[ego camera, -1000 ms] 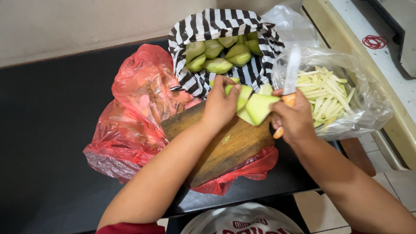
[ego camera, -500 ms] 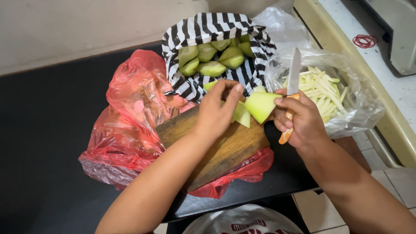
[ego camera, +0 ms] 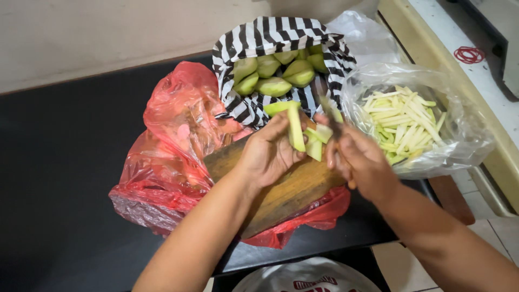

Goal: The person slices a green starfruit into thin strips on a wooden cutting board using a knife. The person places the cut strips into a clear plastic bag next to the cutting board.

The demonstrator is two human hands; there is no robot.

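Note:
My left hand (ego camera: 268, 151) holds pale green fruit slices (ego camera: 296, 128) upright over a wooden cutting board (ego camera: 281, 192). Just to its right, my right hand (ego camera: 359, 159) grips a knife (ego camera: 328, 116) whose blade is blurred and angled toward the slices. More cut pieces (ego camera: 319, 141) lie between the two hands on the board.
A striped black-and-white bag (ego camera: 281, 59) behind the board holds several green fruit halves (ego camera: 273, 85). A clear plastic bag (ego camera: 416, 121) at the right holds pale cut sticks. A red plastic bag (ego camera: 170, 157) lies under and left of the board on a black surface (ego camera: 54, 173).
The larger fruit wedge has become thin slices held in my left hand. My right hand has brought the knife down from upright toward the slices.

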